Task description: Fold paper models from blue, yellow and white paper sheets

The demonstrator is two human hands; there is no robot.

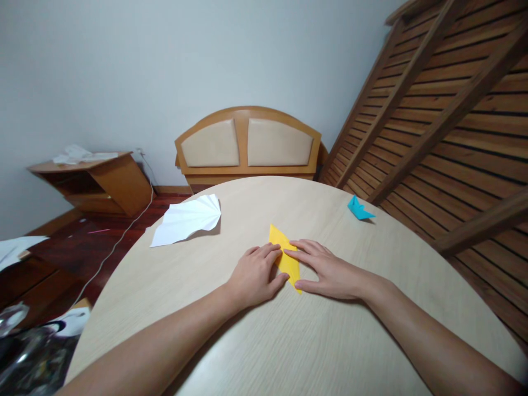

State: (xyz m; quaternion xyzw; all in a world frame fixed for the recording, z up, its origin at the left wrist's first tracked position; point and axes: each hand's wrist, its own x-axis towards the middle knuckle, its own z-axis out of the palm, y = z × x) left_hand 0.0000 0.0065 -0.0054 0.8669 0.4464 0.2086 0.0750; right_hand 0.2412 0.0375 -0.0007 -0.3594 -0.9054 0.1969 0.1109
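Observation:
A folded piece of yellow paper [290, 265] with pointed ends lies flat near the middle of the round table [264, 341]. From the left, my left hand [259, 273] rests on the table, its fingertips and thumb touching the paper's left edge. My right hand [325, 269] reaches in from the other side, fingers stretched out and spread, with fingertips and thumb on the paper's right edge. Neither hand is wrapped round the paper; it stays on the tabletop between them. Parts of its edges are covered by my fingers.
White creased paper [187, 221] lies at the table's left. A blue folded paper boat [359, 209] sits near the right rim. Beyond the table stand a padded wooden headboard [247, 143] and slatted wooden panel [445, 126]; a low cabinet [119, 181] and cable are left.

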